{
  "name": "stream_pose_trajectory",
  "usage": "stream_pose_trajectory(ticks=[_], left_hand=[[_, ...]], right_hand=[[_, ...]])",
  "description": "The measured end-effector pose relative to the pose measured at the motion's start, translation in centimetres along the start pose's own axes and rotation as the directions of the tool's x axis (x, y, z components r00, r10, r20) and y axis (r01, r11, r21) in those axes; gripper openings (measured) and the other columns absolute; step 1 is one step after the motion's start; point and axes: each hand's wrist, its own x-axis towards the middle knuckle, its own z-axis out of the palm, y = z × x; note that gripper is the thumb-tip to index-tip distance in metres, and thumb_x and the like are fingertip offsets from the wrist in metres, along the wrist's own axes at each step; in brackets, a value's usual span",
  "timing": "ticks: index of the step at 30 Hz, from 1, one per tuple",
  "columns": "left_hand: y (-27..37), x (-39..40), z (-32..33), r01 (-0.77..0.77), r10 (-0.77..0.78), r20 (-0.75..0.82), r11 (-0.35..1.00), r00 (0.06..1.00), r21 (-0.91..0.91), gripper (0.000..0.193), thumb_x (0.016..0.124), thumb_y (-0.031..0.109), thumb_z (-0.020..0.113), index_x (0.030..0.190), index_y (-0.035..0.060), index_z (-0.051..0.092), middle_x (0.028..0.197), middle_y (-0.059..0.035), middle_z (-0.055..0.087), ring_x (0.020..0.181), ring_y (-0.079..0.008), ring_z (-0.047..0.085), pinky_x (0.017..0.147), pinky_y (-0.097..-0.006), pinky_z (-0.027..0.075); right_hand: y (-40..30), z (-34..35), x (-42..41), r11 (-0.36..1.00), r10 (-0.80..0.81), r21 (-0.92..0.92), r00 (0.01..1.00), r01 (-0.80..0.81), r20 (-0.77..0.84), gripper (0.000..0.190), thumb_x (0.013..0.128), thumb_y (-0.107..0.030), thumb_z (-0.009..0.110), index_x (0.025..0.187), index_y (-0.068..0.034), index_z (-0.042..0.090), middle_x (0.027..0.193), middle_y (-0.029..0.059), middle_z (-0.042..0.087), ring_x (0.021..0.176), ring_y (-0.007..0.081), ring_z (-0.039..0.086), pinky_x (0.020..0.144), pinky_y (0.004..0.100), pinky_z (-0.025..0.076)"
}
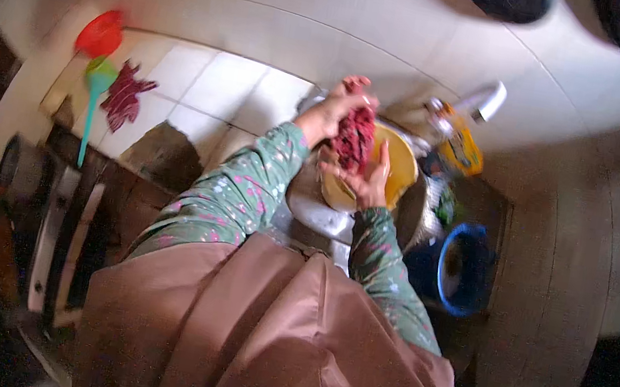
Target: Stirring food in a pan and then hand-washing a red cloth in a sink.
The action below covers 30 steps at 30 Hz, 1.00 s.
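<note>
My left hand (338,110) grips the upper end of a bunched, dark red, wet-looking mass (355,140); whether it is leaves or something else I cannot tell. Its lower end hangs beside my right hand (369,182), whose fingers are spread, with fingertips close to or touching it. Both hands are over a yellow plastic basin (405,166), which stands at a metal sink (319,213). A dark red leaf (125,97) lies on the white tiles to the left.
A red plastic item (100,32) and a green-and-turquoise funnel-shaped tool (96,84) lie at the left. Right of the basin are a yellow packet (463,148), a faucet (490,100) and a blue bucket (441,275). A tiled wall (346,5) rises behind the counter.
</note>
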Motion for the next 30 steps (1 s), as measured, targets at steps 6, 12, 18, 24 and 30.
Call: stream_pose_trajectory(ticks=[6, 12, 18, 24, 30], left_hand=[[-1.4, -3.1, -4.6, -0.141, 0.115, 0.089, 0.906, 0.989, 0.398, 0.036, 0.059, -0.005, 0.071, 0.080, 0.0099, 0.046, 0.075, -0.0006, 0.051, 0.072, -0.0118, 0.052, 0.064, -0.0274, 0.047], [0.0, -6.5, -8.2, -0.146, 0.019, 0.285, 0.891, 0.958, 0.430, 0.019, 0.065, 0.002, 0.069, 0.069, 0.0063, 0.051, 0.083, -0.0050, 0.064, 0.078, -0.0140, 0.059, 0.071, -0.0278, 0.048], [1.3, -5.2, -9.3, -0.521, 0.359, 0.382, 0.505, 0.852, 0.688, 0.018, 0.067, 0.009, 0.068, 0.072, 0.0046, 0.052, 0.061, -0.0039, 0.053, 0.058, -0.0146, 0.051, 0.053, -0.0304, 0.042], [2.6, -4.1, -10.8, -0.357, 0.461, 0.206, 0.269, 0.863, 0.894, 0.013, 0.070, 0.014, 0.064, 0.076, 0.0049, 0.057, 0.069, -0.0122, 0.060, 0.066, -0.0295, 0.059, 0.060, -0.0393, 0.047], [3.0, -6.3, -12.1, -0.183, 0.378, 0.134, 0.099, 0.916, 0.978, 0.033, 0.066, 0.034, 0.068, 0.064, 0.0023, 0.060, 0.065, -0.0161, 0.060, 0.071, -0.0292, 0.061, 0.065, -0.0388, 0.049]], right_hand=[[4.8, -0.6, 1.4, 0.994, 0.108, 0.029, 0.993, -0.110, 0.057, 0.090, 0.071, -0.075, 0.045, 0.135, -0.014, 0.030, 0.129, 0.0183, 0.042, 0.101, 0.0492, 0.051, 0.055, 0.0502, 0.055], [3.2, 0.3, 2.6, 0.698, 0.220, -0.715, 0.958, -0.023, 0.184, 0.072, 0.067, -0.038, 0.065, 0.123, -0.001, 0.041, 0.100, 0.0149, 0.058, 0.067, 0.0204, 0.058, 0.045, 0.0210, 0.046], [4.2, 3.8, 6.6, 0.415, 0.390, -0.716, 0.821, -0.560, -0.416, 0.016, 0.071, -0.016, 0.064, 0.081, -0.007, 0.055, 0.063, -0.0014, 0.048, 0.050, 0.0104, 0.044, 0.040, 0.0183, 0.029], [5.7, -5.9, 12.4, 0.025, -0.165, -0.933, 0.919, -0.360, -0.359, 0.020, 0.082, -0.027, 0.057, 0.071, -0.010, 0.055, 0.065, 0.0007, 0.053, 0.047, 0.0113, 0.044, 0.039, 0.0235, 0.032], [10.0, -13.7, 17.0, -0.176, -0.353, -0.972, 0.912, 0.154, 0.208, 0.022, 0.084, -0.027, 0.054, 0.070, -0.010, 0.054, 0.067, 0.0015, 0.053, 0.052, 0.0122, 0.047, 0.043, 0.0244, 0.034]])
